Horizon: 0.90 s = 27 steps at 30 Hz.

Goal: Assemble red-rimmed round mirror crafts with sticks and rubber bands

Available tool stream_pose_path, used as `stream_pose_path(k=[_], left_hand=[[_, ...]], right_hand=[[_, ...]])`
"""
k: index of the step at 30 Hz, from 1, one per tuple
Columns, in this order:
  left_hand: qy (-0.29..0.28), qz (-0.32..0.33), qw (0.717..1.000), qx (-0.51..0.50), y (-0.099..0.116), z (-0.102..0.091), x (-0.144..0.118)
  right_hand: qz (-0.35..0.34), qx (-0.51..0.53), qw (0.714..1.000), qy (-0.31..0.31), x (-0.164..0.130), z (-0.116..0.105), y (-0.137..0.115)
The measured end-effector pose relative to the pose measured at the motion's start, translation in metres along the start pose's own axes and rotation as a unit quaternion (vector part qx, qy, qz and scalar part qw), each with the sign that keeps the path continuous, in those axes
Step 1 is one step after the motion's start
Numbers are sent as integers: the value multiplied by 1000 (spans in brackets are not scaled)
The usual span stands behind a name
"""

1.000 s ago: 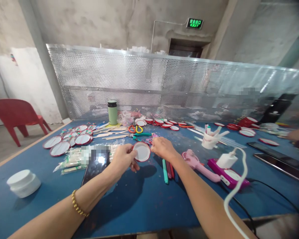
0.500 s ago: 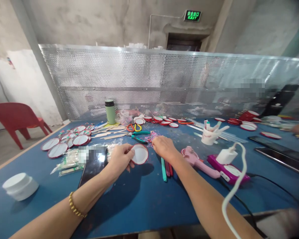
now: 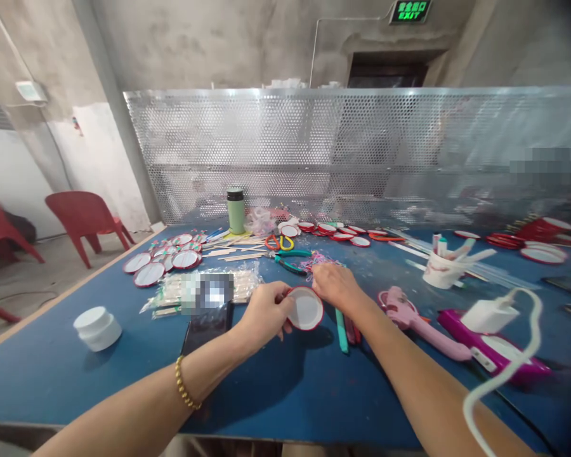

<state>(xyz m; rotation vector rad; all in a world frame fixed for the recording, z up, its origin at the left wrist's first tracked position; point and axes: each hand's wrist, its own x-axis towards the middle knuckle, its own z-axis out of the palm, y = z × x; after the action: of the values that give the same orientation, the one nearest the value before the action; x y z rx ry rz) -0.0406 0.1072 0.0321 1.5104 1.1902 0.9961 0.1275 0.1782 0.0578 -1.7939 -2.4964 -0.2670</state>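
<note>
Head view, near to far: two bare forearms rising from the bottom edge toward frame centre, a gold bead bracelet (image 3: pixel 183 388) on the left wrist. Left hand (image 3: pixel 261 312) with fingers closed on the left rim of a round white disc with a red edge (image 3: pixel 305 308), held tilted just above the blue felt counter (image 3: pixel 99 381). Right hand (image 3: pixel 337 285) at the disc's upper right rim, fingers curled and touching it; whether pinching a thread there, cannot tell. Disc thus between both hands, left one nearer and carrying it; round, so no long axis. Just right of it, a teal pen and red pens (image 3: pixel 341 330) flat on the counter. Farther up, teal-handled pliers (image 3: pixel 288 260) and a green flask (image 3: pixel 236 211) near the perforated metal screen (image 3: pixel 361 152).

Against half a second ago: same two-handed hold on the disc, view swung left, a second red chair now at the left edge.
</note>
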Motion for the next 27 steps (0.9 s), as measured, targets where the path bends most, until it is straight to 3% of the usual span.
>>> stream_pose_path(k=[5, 7, 10, 12, 15, 16, 18, 23, 25, 27], left_hand=[[11, 15, 999, 27, 6, -3, -2], [29, 28, 999, 35, 8, -6, -1], [19, 16, 999, 33, 6, -8, 0], [-10, 17, 997, 69, 1, -6, 0], [-8, 46, 985, 167, -4, -1, -2], [8, 54, 979, 196, -2, -1, -4], [38, 82, 958, 273, 7, -8, -12], [103, 165, 824, 531, 33, -66, -60], [145, 126, 767, 613, 31, -88, -81], [145, 84, 742, 650, 21, -101, -95]], right_hand=[[-11, 175, 984, 45, -12, -20, 8], [-15, 341, 939, 43, -18, -27, 10], [-2, 559, 829, 20, -22, -29, 10], [16, 595, 804, -3, -21, -24, 5], [28, 535, 844, 15, -18, -12, -13], [24, 495, 867, 47, -18, -7, -20], [18, 451, 886, 101, -18, 0, -33], [31, 388, 909, 146, -15, 0, -35], [49, 381, 908, 166, -13, -4, -29], [53, 377, 909, 170, -13, -9, -25]])
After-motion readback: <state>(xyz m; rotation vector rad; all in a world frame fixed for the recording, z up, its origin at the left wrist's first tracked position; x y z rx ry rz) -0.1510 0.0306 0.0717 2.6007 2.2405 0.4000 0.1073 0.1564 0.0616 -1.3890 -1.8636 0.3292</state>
